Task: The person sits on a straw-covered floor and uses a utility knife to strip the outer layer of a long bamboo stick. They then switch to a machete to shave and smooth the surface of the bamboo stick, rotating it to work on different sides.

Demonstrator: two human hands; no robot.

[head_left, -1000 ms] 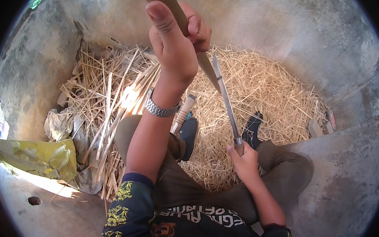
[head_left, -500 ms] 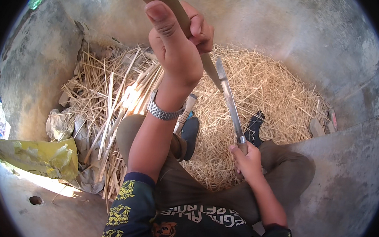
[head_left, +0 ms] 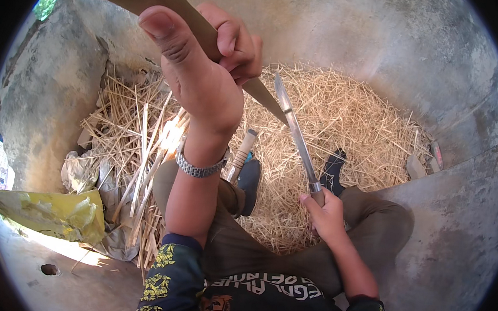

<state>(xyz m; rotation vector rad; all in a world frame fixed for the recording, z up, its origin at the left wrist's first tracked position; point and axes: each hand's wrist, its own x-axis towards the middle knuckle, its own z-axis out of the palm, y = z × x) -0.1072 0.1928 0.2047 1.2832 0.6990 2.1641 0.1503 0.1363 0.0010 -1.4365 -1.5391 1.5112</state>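
Note:
My left hand (head_left: 214, 73) is raised toward the top, fingers wrapped round a long olive-brown strip that looks like split bamboo (head_left: 164, 8), its thumb sticking up. The strip slants from the upper left down to the right, and its lower end reaches beside the blade of a knife (head_left: 301, 141). Whether blade and strip touch, I cannot tell. My right hand (head_left: 326, 214) grips the knife by its wooden handle, low over my bent right leg, with the blade pointing up and away. A silver watch (head_left: 200, 167) circles my left wrist.
Thin pale shavings (head_left: 365, 125) cover the floor ahead, around my dark-covered feet. Longer split sticks (head_left: 144, 143) pile up at the left, by a yellow sheet (head_left: 51, 212). Another tool with a wrapped handle (head_left: 241, 155) lies by my left foot. A curved concrete wall (head_left: 437, 64) surrounds me.
My left hand has shifted left with the strip, which now leans more toward the horizontal. The knife has tipped slightly to the left; my right hand stays almost where it was.

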